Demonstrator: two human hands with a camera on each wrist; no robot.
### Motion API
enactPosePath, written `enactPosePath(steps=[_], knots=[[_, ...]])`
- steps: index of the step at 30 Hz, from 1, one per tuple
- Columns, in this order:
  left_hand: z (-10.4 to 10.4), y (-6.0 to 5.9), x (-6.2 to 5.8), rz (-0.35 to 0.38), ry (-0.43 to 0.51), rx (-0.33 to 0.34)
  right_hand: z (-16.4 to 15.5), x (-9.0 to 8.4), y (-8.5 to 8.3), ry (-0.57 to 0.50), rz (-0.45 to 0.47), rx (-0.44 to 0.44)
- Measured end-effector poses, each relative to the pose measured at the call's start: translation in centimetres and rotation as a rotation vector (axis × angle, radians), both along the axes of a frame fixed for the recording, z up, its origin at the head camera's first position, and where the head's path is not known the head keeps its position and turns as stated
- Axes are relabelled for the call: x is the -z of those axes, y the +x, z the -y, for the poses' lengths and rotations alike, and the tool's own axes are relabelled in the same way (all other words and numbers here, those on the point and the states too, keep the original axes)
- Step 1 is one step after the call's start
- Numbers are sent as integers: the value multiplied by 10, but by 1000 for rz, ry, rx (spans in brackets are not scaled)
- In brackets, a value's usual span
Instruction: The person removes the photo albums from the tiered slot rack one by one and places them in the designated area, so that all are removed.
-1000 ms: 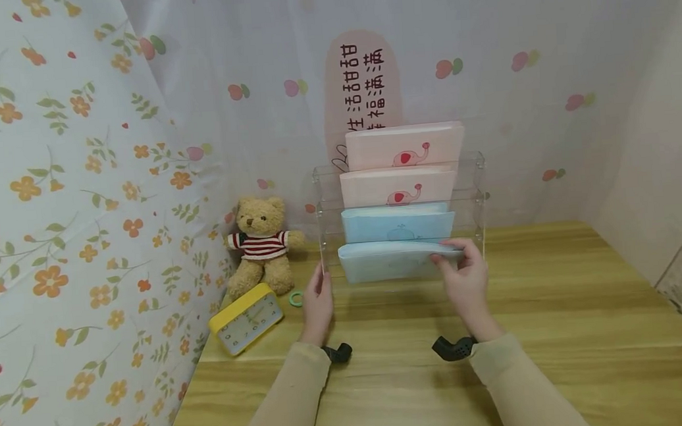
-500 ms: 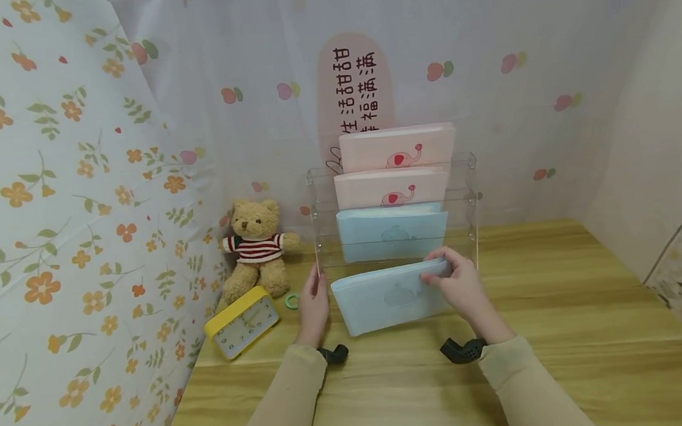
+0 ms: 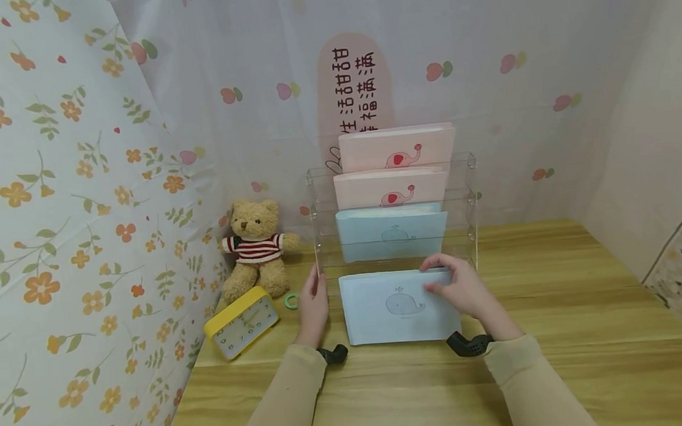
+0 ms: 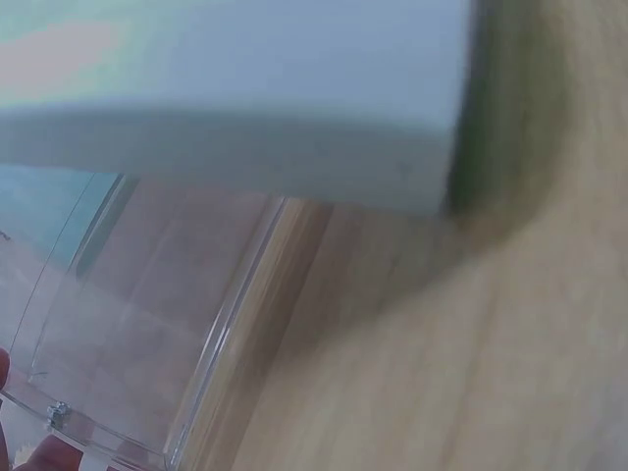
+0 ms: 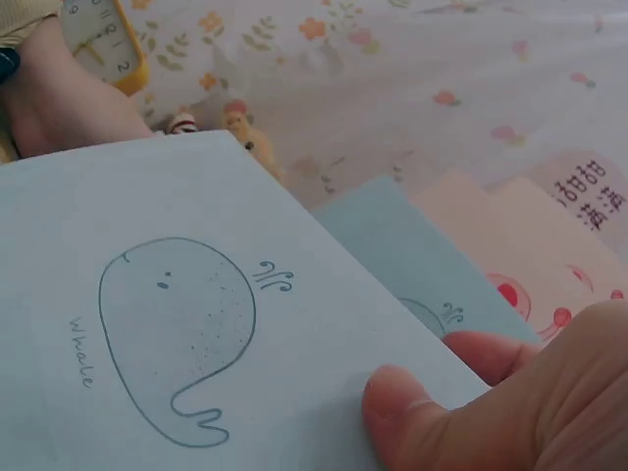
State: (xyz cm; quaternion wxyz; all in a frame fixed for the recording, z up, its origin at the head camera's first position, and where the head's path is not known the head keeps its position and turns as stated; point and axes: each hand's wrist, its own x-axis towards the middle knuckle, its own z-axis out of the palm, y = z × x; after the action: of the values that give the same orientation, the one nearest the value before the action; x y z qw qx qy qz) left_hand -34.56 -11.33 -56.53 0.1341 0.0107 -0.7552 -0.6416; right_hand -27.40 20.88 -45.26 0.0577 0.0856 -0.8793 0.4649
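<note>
My right hand (image 3: 465, 290) pinches the upper right edge of a pale blue notebook (image 3: 378, 316), thumb on the front cover and fingers behind. Its cover, with a line-drawn whale, faces me upright in front of the clear plastic rack (image 3: 473, 197). Close in the right wrist view, the printed word "Whale" is readable beside the drawing. My left hand (image 3: 313, 307) holds the rack's lower left side; in the left wrist view only bits of its fingers show at the corner. Still in the rack are another blue notebook (image 3: 366, 234) and two pink elephant notebooks (image 3: 366, 150), one above the other.
Left of the rack sits a teddy bear (image 3: 256, 229) in a striped shirt. A yellow alarm clock (image 3: 242, 322) and a small green ring (image 3: 291, 301) lie near my left hand. Patterned cloth hangs behind and at the left of the wooden table (image 3: 563, 329).
My right hand has drawn the front blue notebook out of the rack's lowest level, toward me and down, turning its cover to face me. My left hand has stayed on the rack.
</note>
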Motion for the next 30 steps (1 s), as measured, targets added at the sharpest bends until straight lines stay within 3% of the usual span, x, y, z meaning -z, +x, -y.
enactPosePath(steps=[10, 19, 30], knots=[[0, 1, -2, 8, 6, 9, -21, 6, -3, 178, -73, -229], [-2, 2, -5, 9, 1, -10, -33, 8, 0, 320, -84, -293], [-2, 3, -3, -2, -8, -36, -36, 17, -2, 330, 7, -340]])
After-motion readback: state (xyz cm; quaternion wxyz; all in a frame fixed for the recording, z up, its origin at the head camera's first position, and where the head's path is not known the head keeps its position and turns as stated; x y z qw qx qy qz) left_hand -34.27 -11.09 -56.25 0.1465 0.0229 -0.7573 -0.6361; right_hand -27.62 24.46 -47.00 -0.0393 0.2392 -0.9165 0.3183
